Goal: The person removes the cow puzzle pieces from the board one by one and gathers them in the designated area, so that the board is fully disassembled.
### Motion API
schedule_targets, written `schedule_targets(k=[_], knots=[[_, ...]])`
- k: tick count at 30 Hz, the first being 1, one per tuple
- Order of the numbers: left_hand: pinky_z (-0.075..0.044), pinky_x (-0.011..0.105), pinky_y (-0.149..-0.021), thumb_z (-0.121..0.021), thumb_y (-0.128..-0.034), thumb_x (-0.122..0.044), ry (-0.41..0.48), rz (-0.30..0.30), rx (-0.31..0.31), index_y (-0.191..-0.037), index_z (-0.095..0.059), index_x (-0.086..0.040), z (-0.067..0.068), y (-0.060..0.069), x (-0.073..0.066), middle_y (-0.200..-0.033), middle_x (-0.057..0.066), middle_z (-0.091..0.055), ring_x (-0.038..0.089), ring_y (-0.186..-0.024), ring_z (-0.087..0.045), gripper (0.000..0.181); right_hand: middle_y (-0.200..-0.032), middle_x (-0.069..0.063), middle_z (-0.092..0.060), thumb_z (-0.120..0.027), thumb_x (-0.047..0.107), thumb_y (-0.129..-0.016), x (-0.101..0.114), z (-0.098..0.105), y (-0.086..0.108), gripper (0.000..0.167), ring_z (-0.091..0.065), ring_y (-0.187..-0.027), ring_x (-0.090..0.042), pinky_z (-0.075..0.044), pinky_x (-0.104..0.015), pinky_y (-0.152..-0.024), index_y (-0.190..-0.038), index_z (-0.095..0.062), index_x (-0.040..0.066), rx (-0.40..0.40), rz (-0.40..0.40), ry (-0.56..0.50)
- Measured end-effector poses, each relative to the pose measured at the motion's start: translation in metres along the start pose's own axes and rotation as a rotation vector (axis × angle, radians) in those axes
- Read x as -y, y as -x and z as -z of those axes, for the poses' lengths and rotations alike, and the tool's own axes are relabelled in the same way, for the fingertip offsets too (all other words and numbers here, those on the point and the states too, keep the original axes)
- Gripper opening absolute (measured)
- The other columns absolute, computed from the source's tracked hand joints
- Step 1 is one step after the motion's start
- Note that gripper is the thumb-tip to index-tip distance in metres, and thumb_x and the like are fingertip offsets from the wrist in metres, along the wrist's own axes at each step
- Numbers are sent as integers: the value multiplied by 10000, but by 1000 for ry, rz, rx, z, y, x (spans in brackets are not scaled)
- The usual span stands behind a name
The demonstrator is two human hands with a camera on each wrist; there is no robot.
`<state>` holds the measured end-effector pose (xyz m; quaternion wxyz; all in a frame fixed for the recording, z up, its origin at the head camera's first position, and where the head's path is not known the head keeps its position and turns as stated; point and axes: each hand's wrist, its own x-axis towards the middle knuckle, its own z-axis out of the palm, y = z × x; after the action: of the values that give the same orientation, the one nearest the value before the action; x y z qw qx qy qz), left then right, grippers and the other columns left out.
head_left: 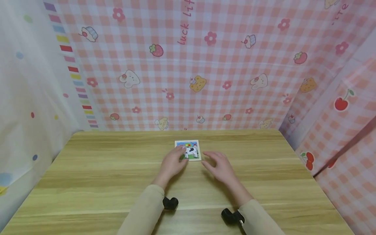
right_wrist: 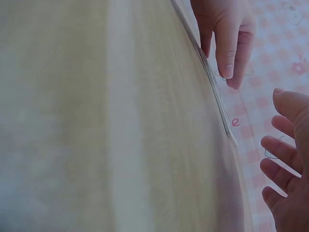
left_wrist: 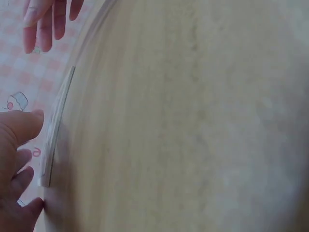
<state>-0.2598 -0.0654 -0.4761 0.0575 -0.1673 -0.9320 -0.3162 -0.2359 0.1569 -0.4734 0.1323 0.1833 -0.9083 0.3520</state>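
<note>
The cow-picture board (head_left: 192,152) lies between two loosely spread hands, partly beneath the left hand (head_left: 173,162) and just beside the right hand's (head_left: 219,165) fingertips, seemingly a positioning step, where gripping would call for closing on its edges.

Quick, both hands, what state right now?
Left hand: open, at the left side of the cow picture.
Right hand: open and empty, right of the cow picture.

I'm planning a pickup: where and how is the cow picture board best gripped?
Probably pinch the cow picture board by its uncovered right edge, from the right: it lies flat and thin, and the left hand hides part of its left side.
</note>
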Motion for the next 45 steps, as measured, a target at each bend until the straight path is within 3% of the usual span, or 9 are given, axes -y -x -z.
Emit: schedule_targets(k=[7,15,20,26,36,45], knots=[[-271,483,-1191,-675,-931,-158,-5,-11,19,-1388,-540,-6,-2,-4,0,-1520,183,-421,348,-1432,-366,500,-1290,-109,-654,-726,246,-902,-4,-4,-9,396,-560,-1230,-317,-397,-521,-1090,-1259,-663,87,13,-14,-3],[-291,490,-1179,-620,-971,-197,-95,-39,67,-1380,-538,15,-4,-5,6,-1516,173,-425,352,-1437,-354,467,-1279,-152,-654,-708,226,-915,-7,-2,-18,384,-566,-1214,-355,-402,-538,-1080,-1251,-660,48,29,5,14],[-291,484,-1180,-629,-972,-220,-102,-43,92,-1382,-549,-22,-3,-1,7,-1522,139,-428,315,-1444,-353,463,-1284,-162,-650,-691,243,-930,-9,2,-27,391,-564,-1218,-364,-393,-552,-1086,-1263,-653,41,63,11,12],[-296,495,-1175,-642,-966,-230,-57,-30,108,-1372,-566,-34,-1,9,4,-1525,115,-433,314,-1445,-351,457,-1298,-153,-644,-689,254,-934,-10,6,-38,392,-553,-1238,-359,-380,-559,-1097,-1272,-655,60,110,-3,12],[-297,509,-1172,-663,-944,-200,-55,-75,113,-1381,-549,-9,-2,33,-2,-1520,154,-425,352,-1440,-348,490,-1278,-100,-665,-710,257,-918,-7,4,-46,347,-573,-1218,-319,-387,-538,-1092,-1236,-687,120,130,31,23],[-305,529,-1161,-652,-937,-141,-59,-121,164,-1382,-546,0,1,56,-9,-1523,181,-409,385,-1431,-349,480,-1265,-111,-659,-707,256,-916,-5,-1,-42,319,-551,-1225,-323,-380,-535,-1096,-1200,-699,111,189,59,23]])
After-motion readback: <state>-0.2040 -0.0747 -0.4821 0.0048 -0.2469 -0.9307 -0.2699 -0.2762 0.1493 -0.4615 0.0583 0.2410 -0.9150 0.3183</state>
